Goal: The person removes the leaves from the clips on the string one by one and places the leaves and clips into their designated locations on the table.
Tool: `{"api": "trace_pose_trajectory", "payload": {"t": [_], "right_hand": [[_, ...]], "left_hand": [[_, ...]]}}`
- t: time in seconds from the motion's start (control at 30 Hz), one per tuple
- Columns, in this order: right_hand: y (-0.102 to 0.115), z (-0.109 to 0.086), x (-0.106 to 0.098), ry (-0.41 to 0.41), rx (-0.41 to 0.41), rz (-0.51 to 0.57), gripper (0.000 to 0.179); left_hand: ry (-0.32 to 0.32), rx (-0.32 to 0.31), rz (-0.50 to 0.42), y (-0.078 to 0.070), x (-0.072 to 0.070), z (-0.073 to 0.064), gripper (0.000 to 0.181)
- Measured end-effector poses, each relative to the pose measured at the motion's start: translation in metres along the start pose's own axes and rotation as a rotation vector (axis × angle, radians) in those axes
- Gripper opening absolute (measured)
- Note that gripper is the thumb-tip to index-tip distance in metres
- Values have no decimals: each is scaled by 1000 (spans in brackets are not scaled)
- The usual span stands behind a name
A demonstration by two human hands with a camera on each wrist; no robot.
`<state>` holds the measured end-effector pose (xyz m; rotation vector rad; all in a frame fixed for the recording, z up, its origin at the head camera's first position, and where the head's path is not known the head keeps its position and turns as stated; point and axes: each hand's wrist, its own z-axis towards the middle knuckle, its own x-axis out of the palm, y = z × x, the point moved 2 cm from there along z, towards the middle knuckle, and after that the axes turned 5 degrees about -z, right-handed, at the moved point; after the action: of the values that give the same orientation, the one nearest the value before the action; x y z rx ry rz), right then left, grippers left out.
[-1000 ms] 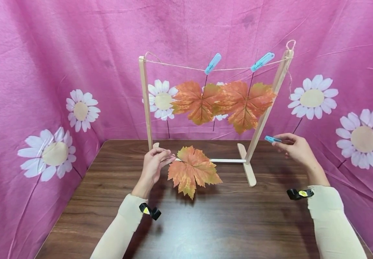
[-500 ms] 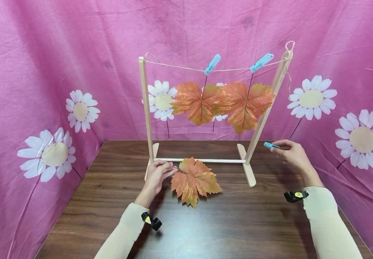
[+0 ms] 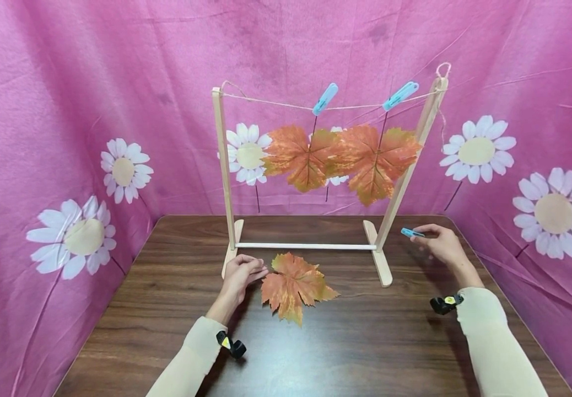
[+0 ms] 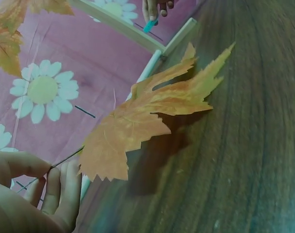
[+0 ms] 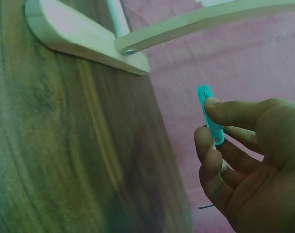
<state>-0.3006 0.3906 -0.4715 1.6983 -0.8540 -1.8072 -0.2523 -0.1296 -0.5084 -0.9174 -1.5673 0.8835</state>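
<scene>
My left hand [image 3: 238, 278] pinches the thin dark stem of an orange and yellow-green artificial maple leaf [image 3: 293, 286]. In the left wrist view the leaf [image 4: 133, 126] spreads out from the fingertips, low over the table, with its shadow beneath. Off to the right of the wooden stand, my right hand [image 3: 442, 246] holds a light blue clothespin [image 3: 411, 232] between thumb and fingers. The right wrist view has that clothespin [image 5: 211, 116] under the thumb. Two similar leaves [image 3: 303, 157] hang by their stems from a string [image 3: 266, 101], each under a blue clothespin [image 3: 325, 99].
The wooden stand [image 3: 399, 182] has two uprights, flat feet and a white crossbar [image 3: 306, 246] near the table. A brown wood-grain table [image 3: 355, 331] lies below. Behind it hangs a pink cloth [image 3: 177, 66] printed with white daisies.
My left hand has drawn the leaf down and toward me, away from the crossbar. My right hand, with the clothespin, has moved slightly lower and to the left.
</scene>
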Motion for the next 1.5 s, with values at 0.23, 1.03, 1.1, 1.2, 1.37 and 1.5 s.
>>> {"api": "trace_pose_trajectory", "payload": {"t": [0.23,1.03,1.1,1.2,1.37,1.5], "right_hand": [[-4,2,9,22,38,-4,47],[-29,6,35,-19,45,-124,39],[-30,5,36,-23,40,-126,40],[-30,3,38,-29,38,-128,43],[-27,0,39,-43,29,-139,44],[-24,-2,39,-47,21,-142,42]], "left_hand": [[-34,-3,92,4,-5,2,18],[-60,196,1048,-2,-10,-6,22],[-51,250,1076,-1,-9,-8,20],[-38,365,1107,7,-15,-3,16],[-57,425,1101,18,-25,8,13],[-77,432,1091,27,-32,19,14]]}}
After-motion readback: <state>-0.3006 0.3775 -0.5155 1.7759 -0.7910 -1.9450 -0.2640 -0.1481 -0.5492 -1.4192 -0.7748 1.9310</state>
